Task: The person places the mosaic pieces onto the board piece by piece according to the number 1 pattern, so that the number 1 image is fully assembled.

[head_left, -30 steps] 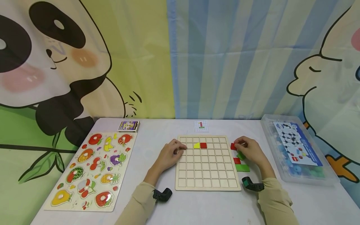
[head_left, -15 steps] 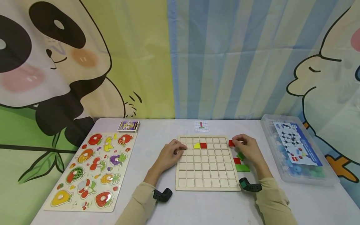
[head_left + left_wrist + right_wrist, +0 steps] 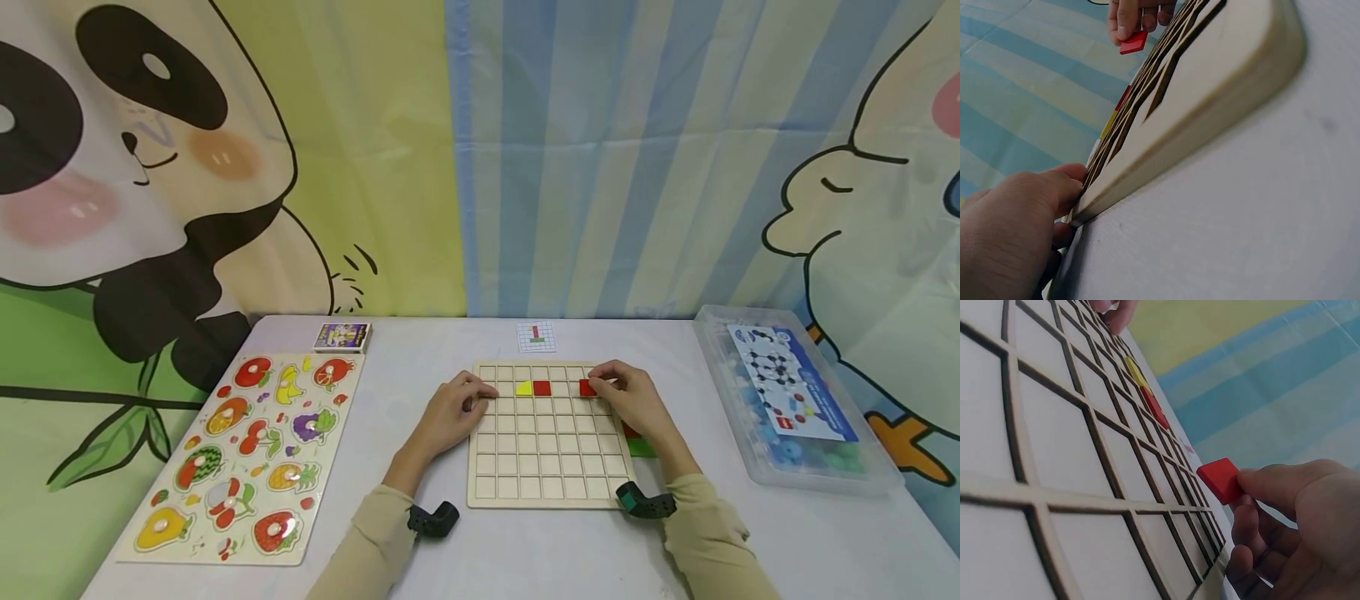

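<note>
Right now your right hand (image 3: 630, 400) pinches a red square tile (image 3: 587, 387) between thumb and fingertips and holds it above the wooden grid board (image 3: 551, 483), over the second row from the far edge, toward the board's right side. In the right wrist view the red square tile (image 3: 1221, 479) sits clear of the grid, lifted and slightly tilted, with your thumb on top of it. Your left hand (image 3: 450, 412) rests at the board's left edge, its fingers curled against the rim near the far corner; the left wrist view shows the fingertips (image 3: 1063, 181) pressed to the side of the board. Already set in that same row are a yellow piece (image 3: 524, 388) and, touching it on the right, a second red tile (image 3: 542, 387). Well apart on the table, a small pattern card (image 3: 537, 336) lies beyond the board, a fruit puzzle (image 3: 247, 454) to your left, and a clear plastic box (image 3: 795, 408) to your right.
</note>
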### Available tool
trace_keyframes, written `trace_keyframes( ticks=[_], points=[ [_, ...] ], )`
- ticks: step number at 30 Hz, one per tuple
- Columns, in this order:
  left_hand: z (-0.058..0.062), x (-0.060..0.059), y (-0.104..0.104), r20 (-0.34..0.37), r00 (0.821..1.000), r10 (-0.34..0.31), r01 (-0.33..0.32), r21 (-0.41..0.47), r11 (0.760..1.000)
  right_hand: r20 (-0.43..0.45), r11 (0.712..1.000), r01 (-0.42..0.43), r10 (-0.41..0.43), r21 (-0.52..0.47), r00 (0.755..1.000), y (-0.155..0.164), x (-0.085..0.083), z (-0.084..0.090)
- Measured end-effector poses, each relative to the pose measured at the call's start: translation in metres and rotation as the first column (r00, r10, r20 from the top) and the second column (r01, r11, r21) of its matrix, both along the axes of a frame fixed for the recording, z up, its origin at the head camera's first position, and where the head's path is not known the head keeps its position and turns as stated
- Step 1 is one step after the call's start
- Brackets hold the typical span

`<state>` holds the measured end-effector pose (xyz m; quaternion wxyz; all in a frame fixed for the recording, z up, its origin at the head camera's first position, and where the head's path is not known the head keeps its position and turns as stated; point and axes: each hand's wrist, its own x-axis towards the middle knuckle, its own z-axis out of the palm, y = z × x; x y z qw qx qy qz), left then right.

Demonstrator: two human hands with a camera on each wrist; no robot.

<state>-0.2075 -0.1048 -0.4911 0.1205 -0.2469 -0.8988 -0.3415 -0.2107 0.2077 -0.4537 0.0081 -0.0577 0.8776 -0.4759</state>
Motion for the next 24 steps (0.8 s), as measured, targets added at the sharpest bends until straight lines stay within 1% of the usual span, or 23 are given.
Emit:
trace_keyframes(
  ticks=[8,14,17,21,24],
  points=[
    [-0.002,-0.001,-0.001,-0.024,1.000,-0.010,0.010,0.007,1.000,-0.023,0.999,-0.045,0.045,0.001,0.999,-0.020,0.005,0.002],
    [-0.001,-0.001,0.000,-0.001,1.000,0.000,0.000,-0.002,1.000,-0.046,0.995,-0.096,0.096,-0.004,0.994,-0.034,0.008,0.002],
    [0.000,-0.001,0.000,0.011,1.000,0.009,-0.009,-0.010,1.000,-0.051,0.997,-0.083,0.084,0.003,0.995,-0.039,0.008,0.000],
    [0.000,-0.001,0.000,0.010,1.000,0.008,-0.008,-0.007,1.000,-0.040,0.999,-0.047,0.047,-0.005,0.998,-0.044,0.009,0.002],
    [0.000,-0.001,0.000,0.007,1.000,0.009,-0.009,-0.009,1.000,-0.039,0.999,-0.047,0.046,-0.018,0.998,-0.047,0.010,0.003]
  ],
)
